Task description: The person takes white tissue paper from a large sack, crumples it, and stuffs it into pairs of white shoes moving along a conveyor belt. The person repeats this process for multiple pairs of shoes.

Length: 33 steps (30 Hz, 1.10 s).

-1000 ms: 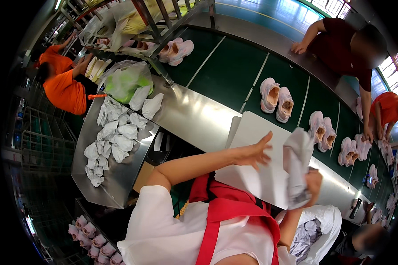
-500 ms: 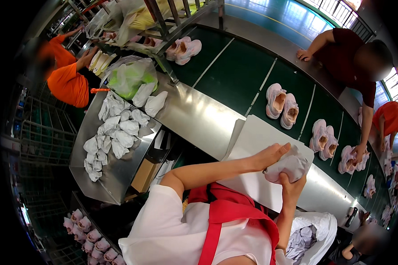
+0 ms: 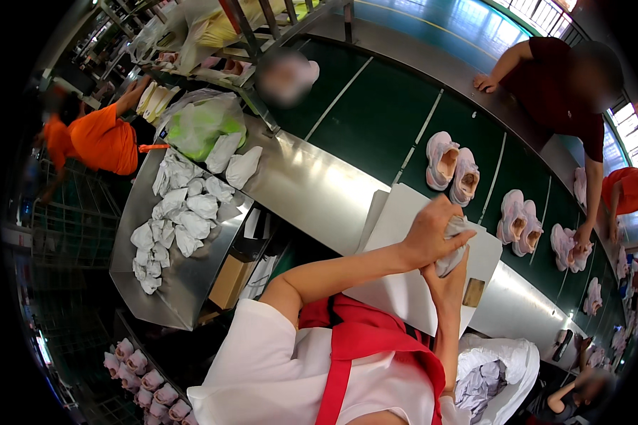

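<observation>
Over a stack of white paper sheets (image 3: 397, 283), both my hands close around a crumpled wad of whitish paper (image 3: 452, 263). My left hand (image 3: 429, 230) wraps it from above, fingers curled over its far side. From beneath, my right hand (image 3: 443, 280) grips the same wad, its fingers partly hidden. A small brown block (image 3: 473, 292) rests on the sheets beside my right wrist. Just past the stack, a pair of pale pink sneakers (image 3: 451, 170) stands on the green conveyor belt (image 3: 376, 134).
Several white paper wads (image 3: 184, 212) lie in a metal tray (image 3: 170, 301) at left, by a plastic bag (image 3: 204, 131). More sneakers (image 3: 521, 223) line the belt, where a person's arm (image 3: 592, 191) reaches in. A white sack (image 3: 500, 368) of crumpled paper stands at lower right.
My left hand has curled over the wad, which now looks smaller and more compressed. Both hands have drawn together, and the brown block has come into view. The person across the belt still touches sneakers.
</observation>
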Each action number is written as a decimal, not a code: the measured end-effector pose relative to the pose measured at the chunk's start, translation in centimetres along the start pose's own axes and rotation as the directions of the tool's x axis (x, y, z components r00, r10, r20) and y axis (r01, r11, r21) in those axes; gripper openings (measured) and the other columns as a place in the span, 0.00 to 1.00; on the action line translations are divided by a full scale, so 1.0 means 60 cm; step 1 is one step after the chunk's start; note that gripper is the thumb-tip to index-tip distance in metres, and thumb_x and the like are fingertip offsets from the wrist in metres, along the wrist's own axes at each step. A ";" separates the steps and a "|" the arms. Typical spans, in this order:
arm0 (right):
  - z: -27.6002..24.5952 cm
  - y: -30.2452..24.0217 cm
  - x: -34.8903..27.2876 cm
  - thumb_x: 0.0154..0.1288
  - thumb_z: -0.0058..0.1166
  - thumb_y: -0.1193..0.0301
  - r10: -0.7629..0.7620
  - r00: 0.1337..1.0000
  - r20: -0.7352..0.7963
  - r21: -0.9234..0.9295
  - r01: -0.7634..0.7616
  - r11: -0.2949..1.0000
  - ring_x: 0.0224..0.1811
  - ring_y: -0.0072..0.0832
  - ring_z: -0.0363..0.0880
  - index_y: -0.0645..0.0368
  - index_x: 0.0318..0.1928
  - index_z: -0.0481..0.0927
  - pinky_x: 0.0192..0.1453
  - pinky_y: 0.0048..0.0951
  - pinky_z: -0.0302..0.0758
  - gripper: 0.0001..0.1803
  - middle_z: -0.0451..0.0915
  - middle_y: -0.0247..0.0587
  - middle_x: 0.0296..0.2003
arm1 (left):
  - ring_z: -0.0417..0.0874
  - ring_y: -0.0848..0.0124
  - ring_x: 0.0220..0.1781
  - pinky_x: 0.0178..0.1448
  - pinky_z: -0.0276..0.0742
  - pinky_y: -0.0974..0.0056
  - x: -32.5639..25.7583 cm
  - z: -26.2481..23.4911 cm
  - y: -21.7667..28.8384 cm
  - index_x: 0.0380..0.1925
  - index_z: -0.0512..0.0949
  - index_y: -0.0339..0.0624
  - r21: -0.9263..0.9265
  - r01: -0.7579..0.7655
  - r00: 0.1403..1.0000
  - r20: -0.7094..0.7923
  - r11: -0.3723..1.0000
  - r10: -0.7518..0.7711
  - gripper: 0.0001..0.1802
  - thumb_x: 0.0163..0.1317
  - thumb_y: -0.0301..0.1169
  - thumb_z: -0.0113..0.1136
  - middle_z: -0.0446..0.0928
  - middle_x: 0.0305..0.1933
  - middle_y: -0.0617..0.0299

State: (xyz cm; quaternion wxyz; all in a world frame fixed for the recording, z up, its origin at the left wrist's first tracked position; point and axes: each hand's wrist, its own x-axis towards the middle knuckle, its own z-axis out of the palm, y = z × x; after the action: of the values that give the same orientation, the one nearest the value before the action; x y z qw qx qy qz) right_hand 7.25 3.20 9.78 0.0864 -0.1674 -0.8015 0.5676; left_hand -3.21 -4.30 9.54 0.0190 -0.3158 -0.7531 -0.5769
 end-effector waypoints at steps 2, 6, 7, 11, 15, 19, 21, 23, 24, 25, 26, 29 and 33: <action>0.001 0.008 0.011 0.53 0.55 0.71 0.165 0.977 0.132 0.242 -0.193 0.951 0.38 0.27 0.76 0.66 0.52 0.64 0.40 0.24 0.72 0.26 0.74 0.39 0.36 | 0.80 0.69 0.41 0.49 0.72 0.67 0.002 0.027 -0.017 0.41 0.71 0.36 -0.019 -0.037 0.984 -0.174 0.999 0.033 0.22 0.55 0.39 0.66 0.78 0.34 0.58; -0.011 0.040 0.050 0.53 0.55 0.72 0.137 0.974 0.182 0.191 -0.172 0.966 0.31 0.23 0.74 0.66 0.55 0.65 0.33 0.25 0.72 0.28 0.75 0.40 0.36 | 0.82 0.69 0.41 0.53 0.73 0.66 0.034 0.053 -0.059 0.37 0.76 0.35 -0.591 0.586 0.809 0.470 0.554 -0.355 0.15 0.61 0.37 0.62 0.78 0.27 0.61; -0.002 0.033 0.051 0.54 0.56 0.71 0.068 0.996 0.064 0.148 -0.077 0.986 0.32 0.27 0.76 0.67 0.53 0.67 0.33 0.27 0.73 0.26 0.77 0.42 0.36 | 0.82 0.71 0.36 0.52 0.74 0.65 0.037 0.048 -0.072 0.35 0.76 0.36 -0.651 0.565 0.824 0.417 0.507 -0.383 0.14 0.62 0.38 0.61 0.77 0.23 0.62; -0.004 0.058 0.080 0.56 0.59 0.67 -0.130 0.991 -0.013 -0.213 0.124 0.969 0.28 0.35 0.78 0.65 0.46 0.71 0.32 0.31 0.73 0.21 0.78 0.48 0.30 | 0.76 0.71 0.21 0.43 0.78 0.62 0.064 0.043 -0.130 0.24 0.72 0.41 -0.777 0.424 0.841 0.146 0.465 -0.522 0.17 0.65 0.42 0.56 0.70 0.16 0.63; 0.010 0.076 0.108 0.55 0.60 0.65 -0.023 0.997 -0.078 -0.362 -0.007 0.932 0.22 0.44 0.77 0.61 0.37 0.72 0.28 0.36 0.73 0.16 0.76 0.49 0.21 | 0.72 0.70 0.17 0.38 0.77 0.63 0.094 0.072 -0.172 0.19 0.68 0.42 -0.794 0.548 0.739 0.313 0.262 -0.596 0.21 0.67 0.43 0.53 0.68 0.15 0.62; -0.016 0.148 0.193 0.53 0.61 0.61 -0.182 0.969 -0.164 -0.605 0.047 0.795 0.20 0.47 0.76 0.59 0.33 0.72 0.26 0.40 0.72 0.16 0.75 0.48 0.16 | 0.81 0.60 0.32 0.45 0.77 0.58 0.169 0.124 -0.333 0.36 0.74 0.35 -0.449 0.268 0.951 -0.016 0.852 -0.308 0.15 0.65 0.39 0.53 0.78 0.28 0.52; -0.032 0.177 0.243 0.52 0.61 0.60 -0.183 0.970 -0.159 -0.713 0.016 0.701 0.21 0.46 0.77 0.58 0.33 0.72 0.26 0.40 0.73 0.17 0.76 0.47 0.16 | 0.81 0.54 0.41 0.49 0.76 0.57 0.217 0.158 -0.396 0.45 0.73 0.33 -0.044 0.075 0.996 -0.048 0.996 -0.077 0.18 0.64 0.37 0.53 0.79 0.37 0.46; -0.037 0.194 0.290 0.51 0.61 0.59 -0.121 0.986 -0.116 -0.802 -0.021 0.597 0.21 0.45 0.78 0.57 0.33 0.73 0.26 0.41 0.73 0.17 0.77 0.47 0.17 | 0.78 0.46 0.49 0.54 0.74 0.55 0.253 0.169 -0.427 0.52 0.70 0.32 0.116 0.033 0.984 0.172 0.993 -0.053 0.22 0.62 0.35 0.53 0.77 0.46 0.39; -0.037 0.204 0.307 0.51 0.62 0.58 -0.142 0.986 -0.086 -0.825 0.009 0.565 0.21 0.45 0.79 0.57 0.33 0.73 0.26 0.41 0.73 0.17 0.78 0.46 0.18 | 0.79 0.47 0.49 0.54 0.74 0.55 0.264 0.169 -0.436 0.52 0.71 0.33 0.150 0.070 0.961 0.255 0.986 -0.107 0.21 0.62 0.35 0.52 0.77 0.46 0.40; -0.035 0.214 0.324 0.50 0.62 0.58 -0.162 0.985 -0.055 -0.847 0.040 0.531 0.22 0.44 0.79 0.57 0.34 0.74 0.26 0.41 0.74 0.18 0.78 0.46 0.19 | 0.79 0.47 0.48 0.53 0.74 0.55 0.273 0.170 -0.445 0.52 0.71 0.34 0.189 0.104 0.929 0.334 0.977 -0.163 0.21 0.63 0.34 0.52 0.78 0.45 0.40; -0.027 0.221 0.338 0.49 0.62 0.58 -0.177 0.984 -0.018 -0.862 0.075 0.501 0.22 0.43 0.80 0.57 0.34 0.74 0.26 0.41 0.74 0.18 0.79 0.45 0.20 | 0.79 0.47 0.47 0.53 0.74 0.54 0.277 0.162 -0.455 0.52 0.71 0.35 0.234 0.139 0.885 0.407 0.962 -0.227 0.20 0.63 0.33 0.51 0.78 0.45 0.40; 0.002 0.237 0.390 0.52 0.60 0.61 -0.224 0.969 0.108 -0.910 0.187 0.369 0.24 0.40 0.82 0.58 0.35 0.76 0.26 0.40 0.75 0.15 0.80 0.43 0.21 | 0.80 0.46 0.44 0.49 0.75 0.52 0.287 0.158 -0.464 0.50 0.72 0.38 0.210 0.068 0.851 0.498 0.975 -0.167 0.18 0.62 0.33 0.51 0.79 0.42 0.41; 0.057 0.324 0.468 0.59 0.50 0.68 -0.030 0.997 0.067 -0.946 0.073 0.317 0.28 0.39 0.84 0.59 0.37 0.78 0.28 0.38 0.78 0.09 0.83 0.43 0.28 | 0.79 0.46 0.44 0.49 0.75 0.51 0.280 0.172 -0.442 0.46 0.73 0.39 0.208 0.051 0.821 0.548 0.977 -0.160 0.15 0.61 0.33 0.50 0.79 0.42 0.42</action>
State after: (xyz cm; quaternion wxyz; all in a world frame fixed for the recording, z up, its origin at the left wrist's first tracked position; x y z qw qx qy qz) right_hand -16.66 16.30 -11.11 -0.0244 -0.1502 -0.9883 -0.0069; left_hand -26.37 8.84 -10.00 -0.2062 -0.4260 -0.7916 -0.3864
